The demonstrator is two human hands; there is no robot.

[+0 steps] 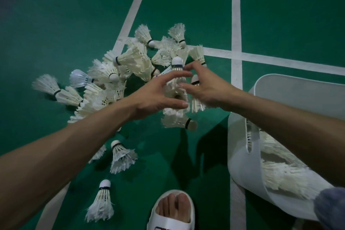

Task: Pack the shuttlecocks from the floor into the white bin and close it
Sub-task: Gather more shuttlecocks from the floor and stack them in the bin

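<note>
White feathered shuttlecocks (pixel 119 73) lie heaped on the green court floor (pixel 56 24), with more inside the white plastic bin (pixel 242 164) at right. The left hand (pixel 160 93) and right hand (pixel 207 89) curl their fingers round a nested shuttlecock stack (pixel 176 82) above the heap. A label strip (pixel 166 70) beside it is too blurred to read.

Held stack (pixel 176 87): the left grip (pixel 158 97) wraps fingers and thumb round it and covers its sides; how many shuttlecocks nest in it cannot be told.
Right grip (pixel 207 91): whether its fingertips touch the held stack cannot be told.
Pile (pixel 130 61): feathers overlap, and the left forearm (pixel 74 145) covers the near part; count unclear.
White bin (pixel 242 164): cut off at the right edge and crossed by the right forearm (pixel 280 117); its contents are a blur of feathers.
Sandal (pixel 168 218): heel cut off at the near edge.
Sleeve (pixel 330 205): blurred, cut off at the near right corner.
</note>
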